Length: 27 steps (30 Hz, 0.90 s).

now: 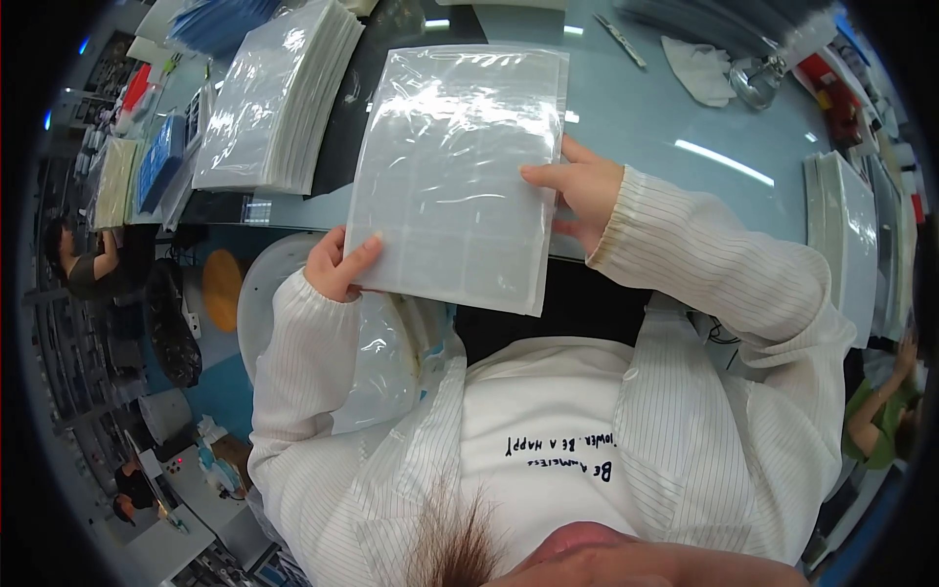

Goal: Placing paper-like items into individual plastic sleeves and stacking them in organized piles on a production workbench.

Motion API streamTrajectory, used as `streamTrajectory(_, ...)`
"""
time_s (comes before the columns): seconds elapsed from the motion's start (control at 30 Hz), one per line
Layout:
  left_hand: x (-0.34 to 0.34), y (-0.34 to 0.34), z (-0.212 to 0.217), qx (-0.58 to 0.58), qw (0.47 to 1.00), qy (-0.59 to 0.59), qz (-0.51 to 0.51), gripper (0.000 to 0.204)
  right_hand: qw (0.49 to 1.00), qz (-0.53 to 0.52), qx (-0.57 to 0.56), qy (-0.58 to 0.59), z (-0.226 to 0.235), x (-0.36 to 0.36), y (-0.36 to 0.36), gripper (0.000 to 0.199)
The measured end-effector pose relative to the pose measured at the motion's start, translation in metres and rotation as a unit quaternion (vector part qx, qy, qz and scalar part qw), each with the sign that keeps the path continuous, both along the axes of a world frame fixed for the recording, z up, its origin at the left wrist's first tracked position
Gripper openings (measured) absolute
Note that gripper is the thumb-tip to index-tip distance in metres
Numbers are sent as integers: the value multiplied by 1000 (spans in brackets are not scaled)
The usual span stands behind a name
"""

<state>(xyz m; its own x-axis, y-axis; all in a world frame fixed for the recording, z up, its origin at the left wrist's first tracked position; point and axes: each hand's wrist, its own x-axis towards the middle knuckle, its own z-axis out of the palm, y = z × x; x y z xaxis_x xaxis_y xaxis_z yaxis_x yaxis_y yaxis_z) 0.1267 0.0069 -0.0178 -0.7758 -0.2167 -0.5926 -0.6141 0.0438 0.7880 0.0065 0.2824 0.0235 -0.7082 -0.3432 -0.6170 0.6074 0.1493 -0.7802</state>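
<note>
Between my two hands is a thin stack of white sheets with a glossy clear plastic surface, tilted over the table's near edge. My left hand grips its lower left corner, thumb on top and fingers underneath. On the opposite side, my right hand pinches the right edge, its thumb lying on the face and the other fingers partly hidden behind. Faint grid lines show through the surface, and bright glare covers the upper part. A taller stack of similar glossy sheets lies at the upper left.
The glass-topped table carries a pen, a crumpled white cloth and a shiny metal-topped container. Another sheet stack stands at the right. Clear plastic hangs below my left hand. Other people are at both sides.
</note>
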Motion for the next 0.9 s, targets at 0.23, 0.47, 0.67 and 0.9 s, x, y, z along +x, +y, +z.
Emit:
streamTrajectory(0.23,-5,-14,19,92,995,26,-35,75,997,-17,-3,-70,1,-19,15,66)
streamTrajectory(0.47,0,-12,49,27,993,92,-68,64,998,58,-28,8,-14,-34,17,68)
streamTrajectory(0.67,10,-49,78,-38,969,244,-20,56,988,59,-72,124,18,-27,-24,67)
streamTrajectory(0.9,-52,-162,96,-149,915,296,229,58,959,12,-86,270,25,-94,-163,70)
